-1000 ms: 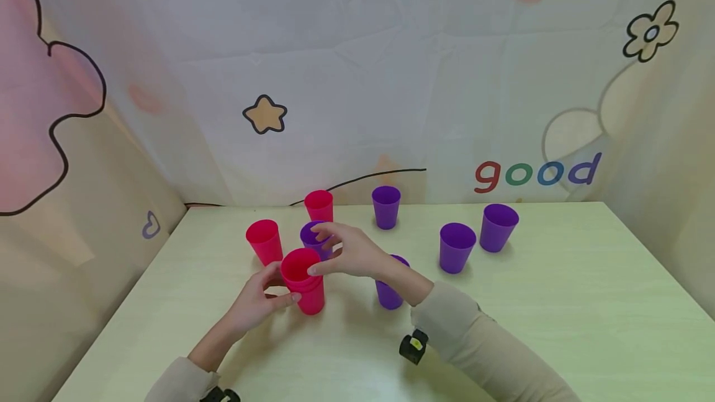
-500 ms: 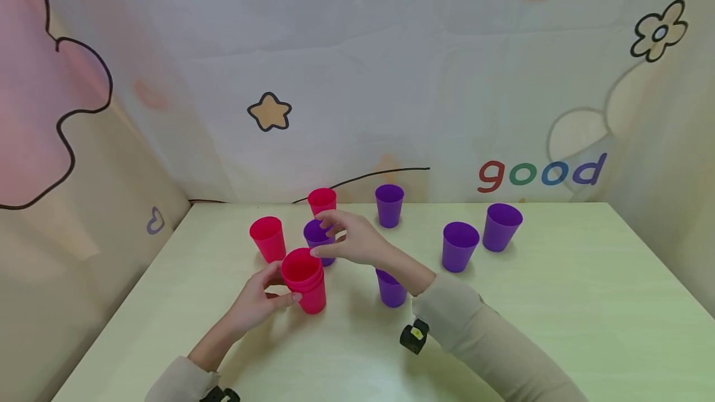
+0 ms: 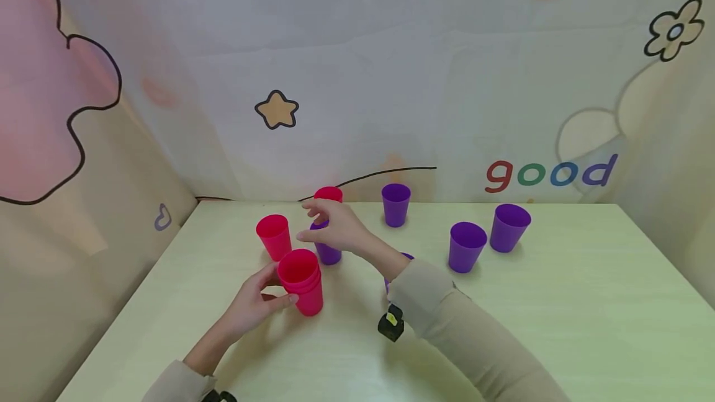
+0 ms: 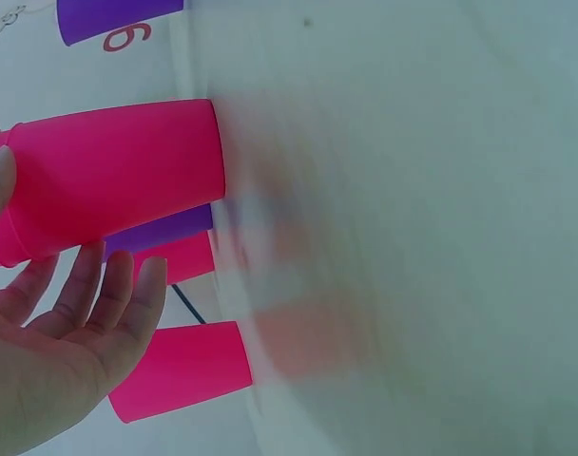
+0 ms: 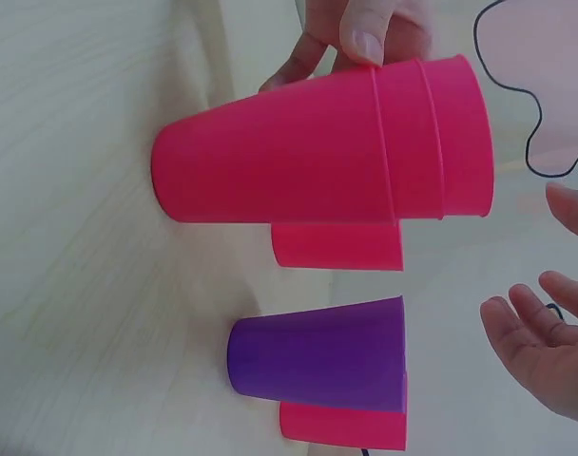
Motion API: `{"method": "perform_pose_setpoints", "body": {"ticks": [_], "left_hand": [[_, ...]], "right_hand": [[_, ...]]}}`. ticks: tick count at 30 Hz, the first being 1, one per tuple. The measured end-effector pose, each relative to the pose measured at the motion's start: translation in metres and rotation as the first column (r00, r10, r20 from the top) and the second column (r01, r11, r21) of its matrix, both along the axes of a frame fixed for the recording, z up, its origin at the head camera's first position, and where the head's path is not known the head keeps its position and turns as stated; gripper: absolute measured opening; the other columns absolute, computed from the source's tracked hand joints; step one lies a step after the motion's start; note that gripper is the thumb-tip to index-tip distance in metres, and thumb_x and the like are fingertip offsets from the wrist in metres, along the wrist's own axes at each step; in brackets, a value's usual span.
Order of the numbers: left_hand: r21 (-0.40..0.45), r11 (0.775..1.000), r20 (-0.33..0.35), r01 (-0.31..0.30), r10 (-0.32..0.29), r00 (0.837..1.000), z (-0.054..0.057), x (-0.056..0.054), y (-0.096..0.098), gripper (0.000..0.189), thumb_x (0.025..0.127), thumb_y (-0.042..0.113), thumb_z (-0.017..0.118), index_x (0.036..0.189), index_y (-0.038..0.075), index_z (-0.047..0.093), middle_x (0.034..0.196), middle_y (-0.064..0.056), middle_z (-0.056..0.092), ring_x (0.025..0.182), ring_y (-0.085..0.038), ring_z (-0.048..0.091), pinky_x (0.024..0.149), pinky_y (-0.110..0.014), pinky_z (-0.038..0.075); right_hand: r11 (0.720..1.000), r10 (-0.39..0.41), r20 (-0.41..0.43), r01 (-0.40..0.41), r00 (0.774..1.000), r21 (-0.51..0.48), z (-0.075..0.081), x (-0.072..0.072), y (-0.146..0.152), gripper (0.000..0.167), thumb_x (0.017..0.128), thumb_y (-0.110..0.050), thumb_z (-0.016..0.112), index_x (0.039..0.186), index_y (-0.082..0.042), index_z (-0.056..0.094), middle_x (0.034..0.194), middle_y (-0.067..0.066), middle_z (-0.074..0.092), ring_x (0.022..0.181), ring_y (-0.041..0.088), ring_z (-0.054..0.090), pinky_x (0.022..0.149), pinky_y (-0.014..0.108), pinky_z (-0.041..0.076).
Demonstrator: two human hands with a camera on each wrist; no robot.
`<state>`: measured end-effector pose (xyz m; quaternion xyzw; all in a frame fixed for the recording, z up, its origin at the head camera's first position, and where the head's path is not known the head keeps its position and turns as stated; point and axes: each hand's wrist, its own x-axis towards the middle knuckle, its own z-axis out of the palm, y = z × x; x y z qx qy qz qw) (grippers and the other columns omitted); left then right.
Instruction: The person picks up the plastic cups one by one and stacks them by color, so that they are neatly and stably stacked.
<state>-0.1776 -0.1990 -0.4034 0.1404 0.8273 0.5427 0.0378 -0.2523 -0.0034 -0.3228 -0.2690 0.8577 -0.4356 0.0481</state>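
My left hand (image 3: 254, 304) grips a stack of nested pink-red cups (image 3: 304, 284), thumb on the near side and fingers on the other. The stack is upright on the table, its rims one above another in the right wrist view. Just above and behind it, my right hand (image 3: 337, 225) hovers with fingers spread and holds nothing. Below that hand stands a purple cup (image 3: 328, 252), partly hidden by it. A pink-red cup (image 3: 274, 237) is left of the purple one. Another pink-red cup (image 3: 328, 193) at the back is mostly covered by the right hand.
Purple cups stand on the pale table (image 3: 558, 327): one at the back (image 3: 396, 205), and a nearer cup (image 3: 467, 247) and a farther cup (image 3: 509, 228) on the right. My right sleeve (image 3: 441, 303) hides most of another purple cup (image 3: 408, 256). A printed curtain (image 3: 346, 79) hangs behind.
My right hand has moved up and left, away from the stack's rim where its thumb was. The left hand keeps its grip on the stack. The head view has shifted slightly.
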Motion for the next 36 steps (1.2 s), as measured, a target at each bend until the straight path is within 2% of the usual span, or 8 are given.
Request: {"method": "perform_pose_setpoints", "body": {"ticks": [7, 11, 17, 22, 30, 36], "left_hand": [[0.004, 1.000, 0.013, 0.007, -0.007, 1.000, 0.001, 0.001, -0.001, 0.053, 0.078, 0.012, 0.071, 0.126, 0.008, 0.048, 0.112, -0.011, 0.057, 0.101, -0.028, 0.054, 0.075, -0.033, 0.050], [0.003, 1.000, 0.007, 0.016, -0.016, 1.000, 0.001, 0.002, -0.001, 0.054, 0.078, 0.012, 0.071, 0.126, 0.008, 0.048, 0.112, -0.011, 0.057, 0.101, -0.028, 0.054, 0.076, -0.033, 0.049], [0.000, 1.000, 0.024, 0.012, -0.012, 1.000, 0.001, 0.003, -0.002, 0.055, 0.078, 0.014, 0.072, 0.127, 0.010, 0.047, 0.112, -0.011, 0.057, 0.101, -0.029, 0.053, 0.074, -0.033, 0.050], [-0.003, 1.000, 0.014, 0.014, -0.014, 1.000, 0.000, 0.004, -0.004, 0.055, 0.078, 0.014, 0.072, 0.127, 0.009, 0.047, 0.111, -0.011, 0.058, 0.101, -0.029, 0.054, 0.075, -0.032, 0.050], [0.010, 0.999, -0.037, 0.040, -0.040, 0.999, 0.002, 0.005, -0.004, 0.055, 0.078, 0.013, 0.072, 0.127, 0.007, 0.047, 0.109, -0.011, 0.059, 0.099, -0.029, 0.055, 0.073, -0.031, 0.051], [0.015, 0.998, -0.004, 0.057, -0.057, 0.998, 0.004, 0.008, 0.000, 0.056, 0.079, 0.014, 0.071, 0.128, 0.006, 0.047, 0.111, -0.012, 0.058, 0.101, -0.029, 0.054, 0.075, -0.031, 0.051]], "right_hand": [[0.999, 0.013, -0.022, -0.012, 1.000, 0.049, 0.000, -0.018, -0.012, 0.057, 0.078, -0.023, 0.072, 0.128, -0.007, 0.050, 0.117, 0.010, 0.057, 0.104, 0.023, 0.055, 0.077, 0.029, 0.050], [0.993, 0.027, -0.019, -0.025, 0.999, 0.115, -0.003, -0.029, -0.018, 0.058, 0.077, -0.027, 0.073, 0.128, -0.010, 0.050, 0.119, 0.007, 0.057, 0.107, 0.022, 0.052, 0.079, 0.030, 0.048], [0.981, 0.071, 0.033, -0.076, 0.997, 0.179, -0.006, -0.045, -0.028, 0.062, 0.075, -0.030, 0.074, 0.129, -0.013, 0.050, 0.122, 0.005, 0.056, 0.114, 0.022, 0.047, 0.085, 0.036, 0.046], [0.965, 0.135, 0.060, -0.145, 0.989, 0.217, -0.009, -0.056, -0.035, 0.063, 0.074, -0.033, 0.074, 0.130, -0.018, 0.049, 0.125, 0.001, 0.053, 0.116, 0.020, 0.044, 0.086, 0.036, 0.044], [0.951, 0.196, 0.065, -0.206, 0.978, 0.232, -0.002, -0.064, -0.041, 0.063, 0.075, -0.031, 0.073, 0.131, -0.017, 0.049, 0.125, 0.001, 0.052, 0.117, 0.021, 0.043, 0.089, 0.038, 0.042], [0.941, 0.201, 0.095, -0.219, 0.975, 0.257, -0.001, -0.068, -0.046, 0.065, 0.074, -0.032, 0.075, 0.132, -0.019, 0.047, 0.126, 0.000, 0.051, 0.119, 0.021, 0.041, 0.090, 0.038, 0.042]]}}
